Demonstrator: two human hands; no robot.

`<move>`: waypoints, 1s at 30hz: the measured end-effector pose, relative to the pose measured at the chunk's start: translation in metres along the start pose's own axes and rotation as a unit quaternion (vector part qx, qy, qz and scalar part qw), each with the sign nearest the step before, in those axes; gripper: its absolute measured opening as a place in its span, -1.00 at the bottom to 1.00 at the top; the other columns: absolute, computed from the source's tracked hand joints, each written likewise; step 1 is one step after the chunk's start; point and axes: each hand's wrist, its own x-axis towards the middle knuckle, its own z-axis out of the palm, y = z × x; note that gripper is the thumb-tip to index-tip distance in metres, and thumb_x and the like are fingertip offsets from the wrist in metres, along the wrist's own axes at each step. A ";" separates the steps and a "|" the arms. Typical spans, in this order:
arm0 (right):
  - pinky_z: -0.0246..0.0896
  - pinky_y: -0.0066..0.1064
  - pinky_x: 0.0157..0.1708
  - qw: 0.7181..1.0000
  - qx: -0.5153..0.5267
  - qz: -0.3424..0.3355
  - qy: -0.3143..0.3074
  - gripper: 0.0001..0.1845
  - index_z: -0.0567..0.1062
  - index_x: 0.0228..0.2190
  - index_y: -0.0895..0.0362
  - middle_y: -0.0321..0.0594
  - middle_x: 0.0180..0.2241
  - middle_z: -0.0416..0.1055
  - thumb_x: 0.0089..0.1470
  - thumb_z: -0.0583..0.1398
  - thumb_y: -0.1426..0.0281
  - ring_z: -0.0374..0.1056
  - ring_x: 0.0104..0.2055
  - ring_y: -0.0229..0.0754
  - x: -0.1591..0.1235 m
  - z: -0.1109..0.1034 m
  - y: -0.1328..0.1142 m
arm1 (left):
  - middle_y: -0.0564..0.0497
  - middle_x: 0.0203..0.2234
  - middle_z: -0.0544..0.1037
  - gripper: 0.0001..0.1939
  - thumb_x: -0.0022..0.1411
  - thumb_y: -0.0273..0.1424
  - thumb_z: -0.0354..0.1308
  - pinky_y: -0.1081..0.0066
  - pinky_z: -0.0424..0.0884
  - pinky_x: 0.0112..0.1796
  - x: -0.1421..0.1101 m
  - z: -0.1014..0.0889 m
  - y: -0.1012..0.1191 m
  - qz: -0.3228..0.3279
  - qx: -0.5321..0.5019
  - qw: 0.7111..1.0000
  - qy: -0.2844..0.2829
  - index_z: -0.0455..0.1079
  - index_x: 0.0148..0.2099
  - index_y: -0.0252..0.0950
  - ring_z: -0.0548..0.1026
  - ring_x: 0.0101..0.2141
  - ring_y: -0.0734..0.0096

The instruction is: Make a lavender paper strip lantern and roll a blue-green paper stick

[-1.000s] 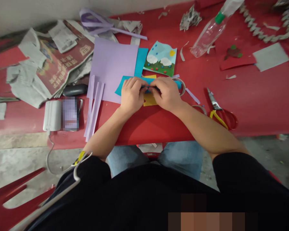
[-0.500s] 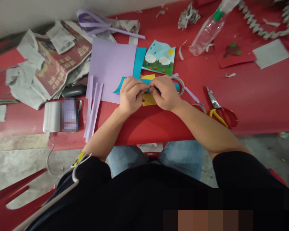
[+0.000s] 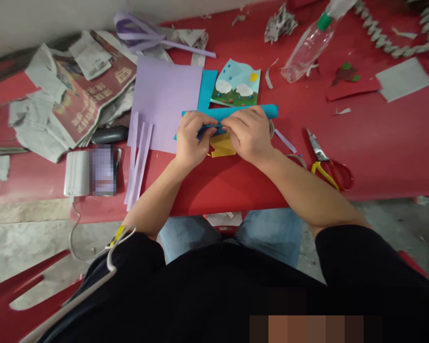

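A sheet of blue paper (image 3: pixel 218 113), curled into a partial roll, lies across both hands above the table. My left hand (image 3: pixel 193 138) is closed on its left part, and my right hand (image 3: pixel 250 132) grips it toward the right, fingertips of both nearly meeting at the near edge. Beneath the hands sits a piece of yellow paper (image 3: pixel 223 145). A roll of tape (image 3: pixel 271 128) is mostly covered by my right hand. Just beyond the blue paper rests a small picture (image 3: pixel 236 85) with white clouds and a yellow sun. Left of it lies a large purple sheet (image 3: pixel 168 90).
Purple strips (image 3: pixel 139 162), a phone (image 3: pixel 104 169) and a white power bank (image 3: pixel 77 174) lie at the left. Red-handled scissors (image 3: pixel 323 159) are at the right. A clear bottle (image 3: pixel 307 52) stands behind. Newspaper (image 3: pixel 93 95) covers the back left.
The blue paper has turned and lifted slightly, its right end now showing farther out past my right hand. My right hand's fingers have spread farther over it; my left hand has shifted slightly left.
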 end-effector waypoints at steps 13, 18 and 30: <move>0.30 0.07 0.09 0.999 0.047 0.009 0.009 -0.60 0.55 -0.06 0.04 -0.08 -0.10 0.61 0.55 0.01 0.11 0.52 -0.01 0.12 -0.003 0.006 -0.002 | -0.13 -0.08 0.58 -0.68 0.61 -0.11 -0.01 -0.22 0.27 0.24 -0.001 0.000 -0.007 0.024 0.095 0.995 0.000 0.49 -0.04 -0.12 0.55 0.07 -0.06; 0.26 0.10 0.10 0.999 0.033 0.012 -0.006 -0.51 0.57 -0.13 0.02 -0.10 -0.14 0.60 0.58 -0.07 0.08 0.51 -0.04 0.13 -0.001 0.004 -0.001 | -0.11 -0.04 0.60 -0.74 0.60 -0.14 0.02 -0.14 0.32 0.22 -0.001 -0.001 -0.002 0.038 0.068 0.997 -0.016 0.44 -0.05 -0.14 0.58 0.06 -0.01; 0.27 0.04 0.03 0.999 0.039 0.020 -0.033 -0.53 0.51 -0.15 0.08 -0.03 -0.14 0.58 0.57 -0.09 0.15 0.49 -0.04 0.12 0.000 0.003 -0.005 | -0.02 -0.21 0.68 -0.68 0.67 -0.16 -0.04 -0.04 0.36 0.12 0.003 0.001 -0.008 0.078 0.105 0.991 -0.035 0.44 -0.10 -0.16 0.64 -0.09 0.09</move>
